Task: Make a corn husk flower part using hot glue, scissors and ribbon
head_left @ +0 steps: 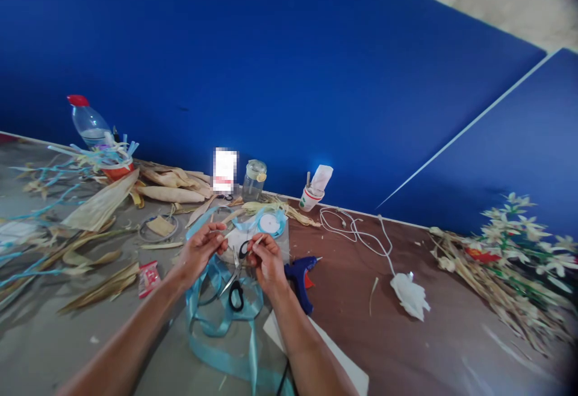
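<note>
My left hand (206, 245) is closed in a pinch above the table, with a thin pale piece showing at its fingertips, too small to name. A short gap away, my right hand (268, 259) pinches a small pale strip (257, 240). Between and below both hands lie scissors (235, 278) with black handles, their blades partly open. Light blue ribbon (217, 354) is looped loosely under the hands and toward the front. Just beyond my fingers sits a ribbon spool (270, 224). Beside my right wrist lies a blue glue gun (300, 281).
Dried husks (171, 182) and blue-wrapped stems (34, 266) spread over the left side. A plastic bottle (93, 125), a glass jar (254, 179) and a paper cup (312, 198) stand along the blue partition (289, 71). A white cable (356, 230) and white flowers (519, 236) lie rightward.
</note>
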A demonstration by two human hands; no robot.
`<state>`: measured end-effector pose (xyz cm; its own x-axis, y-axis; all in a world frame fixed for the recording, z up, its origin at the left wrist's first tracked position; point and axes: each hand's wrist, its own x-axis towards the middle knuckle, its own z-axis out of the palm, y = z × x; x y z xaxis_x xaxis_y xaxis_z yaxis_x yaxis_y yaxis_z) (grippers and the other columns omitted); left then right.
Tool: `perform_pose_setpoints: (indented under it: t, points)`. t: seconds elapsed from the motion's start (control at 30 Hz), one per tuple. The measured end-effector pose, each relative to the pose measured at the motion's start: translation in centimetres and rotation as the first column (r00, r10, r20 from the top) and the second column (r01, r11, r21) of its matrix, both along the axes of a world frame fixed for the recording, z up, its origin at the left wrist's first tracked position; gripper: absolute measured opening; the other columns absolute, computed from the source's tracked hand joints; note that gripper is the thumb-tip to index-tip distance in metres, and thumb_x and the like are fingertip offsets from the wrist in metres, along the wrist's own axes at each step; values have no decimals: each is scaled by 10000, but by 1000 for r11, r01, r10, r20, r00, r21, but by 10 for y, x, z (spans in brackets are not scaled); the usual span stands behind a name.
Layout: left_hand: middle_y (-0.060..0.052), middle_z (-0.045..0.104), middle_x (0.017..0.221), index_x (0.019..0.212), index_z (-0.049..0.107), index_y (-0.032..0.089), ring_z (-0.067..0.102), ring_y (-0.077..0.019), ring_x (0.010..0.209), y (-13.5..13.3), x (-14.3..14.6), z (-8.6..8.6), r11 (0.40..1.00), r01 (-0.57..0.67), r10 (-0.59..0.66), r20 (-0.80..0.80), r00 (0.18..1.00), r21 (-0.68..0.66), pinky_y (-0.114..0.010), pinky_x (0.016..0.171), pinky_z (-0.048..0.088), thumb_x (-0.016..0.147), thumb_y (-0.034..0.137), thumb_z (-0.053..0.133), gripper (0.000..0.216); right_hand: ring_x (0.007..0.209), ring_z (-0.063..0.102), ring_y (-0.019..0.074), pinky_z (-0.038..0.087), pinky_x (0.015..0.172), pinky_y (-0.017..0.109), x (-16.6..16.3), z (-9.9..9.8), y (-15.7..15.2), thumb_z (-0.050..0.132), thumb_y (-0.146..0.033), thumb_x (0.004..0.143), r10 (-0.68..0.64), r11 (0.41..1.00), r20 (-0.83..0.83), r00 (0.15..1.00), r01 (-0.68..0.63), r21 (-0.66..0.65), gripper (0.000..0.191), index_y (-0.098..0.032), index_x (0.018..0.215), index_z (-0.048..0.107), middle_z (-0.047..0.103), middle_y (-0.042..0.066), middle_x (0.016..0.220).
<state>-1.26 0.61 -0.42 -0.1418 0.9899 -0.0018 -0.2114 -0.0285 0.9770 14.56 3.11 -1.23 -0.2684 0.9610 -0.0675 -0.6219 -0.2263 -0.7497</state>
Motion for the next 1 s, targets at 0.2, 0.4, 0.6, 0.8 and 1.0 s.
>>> perform_pose_setpoints:
  t: [0.2,0.4,0.6,0.8,1.0]
  points:
    - [38,579,581,985,507,168,515,-113,542,-2,12,-2,997,79,-77,-108,991,17,-242,543,402,741,382,635,349,401,423,42,297,423,179,-4,-1,-3,704,-216,606,72,997,83,994,-71,-13,154,-169,735,635,583,-53,543]
    - [30,596,593,977,517,174,560,-135,581,-3,20,-7,991,130,-124,-159,979,29,-258,563,425,741,378,628,331,410,438,47,288,437,182,-5,-2,-5,709,-277,641,64,997,199,978,-73,40,181,-160,765,647,598,-44,525]
    - [8,625,658,939,535,180,598,-154,626,-2,21,-12,1000,6,-5,-163,987,5,-287,614,465,706,389,650,334,421,445,51,311,453,193,-3,-1,-5,714,-301,630,48,999,201,978,-50,5,203,-167,752,625,599,-48,568]
    - [-10,632,686,892,570,175,606,-171,651,-5,27,-10,1000,10,-10,-202,979,-1,-295,630,473,701,403,638,305,422,378,51,264,437,196,-8,-4,-6,673,-307,649,-26,999,313,949,20,25,164,-166,668,592,554,-55,538]
    - [-33,640,743,833,649,171,581,-181,726,-4,20,-5,1000,19,-16,-289,957,9,-291,682,453,726,435,605,288,446,328,64,254,456,208,-4,-4,-6,603,-302,692,-26,995,470,883,-23,98,148,-171,634,565,436,-73,490]
